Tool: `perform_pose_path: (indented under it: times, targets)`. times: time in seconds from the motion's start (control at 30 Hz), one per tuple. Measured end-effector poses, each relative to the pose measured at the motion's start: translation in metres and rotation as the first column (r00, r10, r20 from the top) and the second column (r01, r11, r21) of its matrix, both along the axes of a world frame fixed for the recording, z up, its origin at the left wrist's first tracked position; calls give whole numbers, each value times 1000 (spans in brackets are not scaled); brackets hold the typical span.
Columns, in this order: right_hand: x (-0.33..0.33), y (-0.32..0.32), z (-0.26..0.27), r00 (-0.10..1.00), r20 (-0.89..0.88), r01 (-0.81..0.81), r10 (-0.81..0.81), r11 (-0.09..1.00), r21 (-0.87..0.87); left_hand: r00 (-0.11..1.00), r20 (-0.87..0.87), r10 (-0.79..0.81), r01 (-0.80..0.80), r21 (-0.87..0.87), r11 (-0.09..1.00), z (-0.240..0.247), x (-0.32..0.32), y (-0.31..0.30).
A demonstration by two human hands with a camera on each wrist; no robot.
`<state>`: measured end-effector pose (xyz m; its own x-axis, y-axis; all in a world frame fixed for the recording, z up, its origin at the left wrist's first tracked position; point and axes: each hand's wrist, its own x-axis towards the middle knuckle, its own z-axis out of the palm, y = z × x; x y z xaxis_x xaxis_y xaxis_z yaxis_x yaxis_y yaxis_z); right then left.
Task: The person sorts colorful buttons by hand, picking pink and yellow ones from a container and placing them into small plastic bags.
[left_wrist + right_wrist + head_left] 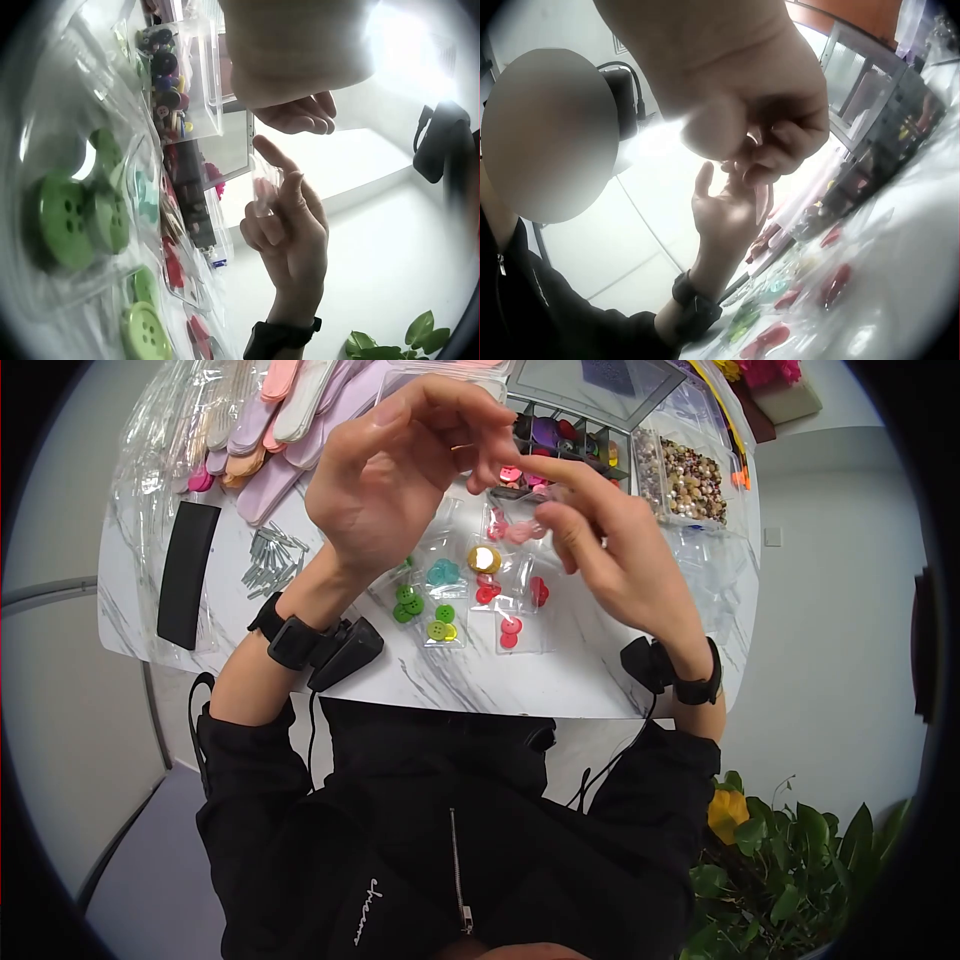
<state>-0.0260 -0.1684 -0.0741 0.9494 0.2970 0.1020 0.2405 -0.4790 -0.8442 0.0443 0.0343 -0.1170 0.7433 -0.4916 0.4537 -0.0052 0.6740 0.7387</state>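
Observation:
The right hand [625, 555] pinches a small clear packet with pale pink pieces [524, 532] above the table; the left wrist view shows the packet [265, 191] between its thumb and fingers. Raised beside it, the left hand [380, 485] has loosely curved fingers, with nothing visible in them. The fingertips of both hands are close together; whether they touch cannot be told. Beneath them lie clear packets of green buttons [408, 603], teal pieces [443, 571] and red buttons [511, 632], with a round gold-coloured item [484, 560] among them.
Behind the hands stands an opened compartment box [622, 460] of coloured buttons, beside a clear box of beads [693, 482]. Pastel strips [265, 485] fill the back left. Silver tubes [272, 560] and a black strip [188, 575] lie at the left on the marbled table [420, 680].

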Motion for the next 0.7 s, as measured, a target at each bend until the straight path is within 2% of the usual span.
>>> perform_pose_path:
  times: [0.1,0.17,0.27,0.37,0.43,0.5,0.53,0.57,0.6,0.67,0.7]
  targets:
    - [-3,6,2,994,-111,-26,17,997,-78,998,36,-47,48,-14,999,-1,2,1]
    - [-3,7,-3,995,-99,-23,14,996,-82,995,60,-82,83,-22,996,0,3,0]
    - [-3,6,-6,997,-76,-29,22,995,-97,1000,11,-6,5,38,999,4,-3,-2]
    - [-9,-6,2,981,193,65,-5,950,-304,1000,21,8,-10,81,997,6,-4,1]
    - [-22,-31,8,979,180,161,-98,911,-379,1000,4,-15,15,68,998,3,-7,-5]
    - [-31,-58,14,958,191,279,-212,839,-467,998,25,-66,60,175,983,5,-5,-3]
    - [-37,-74,12,957,191,283,-216,829,-482,996,36,-85,74,236,969,5,-5,-4]
    - [-45,-91,6,936,202,351,-289,809,-472,995,33,-93,83,226,970,5,-6,-6]
    - [-53,-104,0,909,211,416,-359,785,-459,992,58,-109,87,292,952,4,-8,-8]
    - [-66,-117,-5,917,203,398,-343,766,-504,984,115,-133,72,424,903,4,-9,-12]
    - [-72,-119,-6,923,196,384,-331,748,-541,983,121,-137,74,424,903,5,-10,-14]
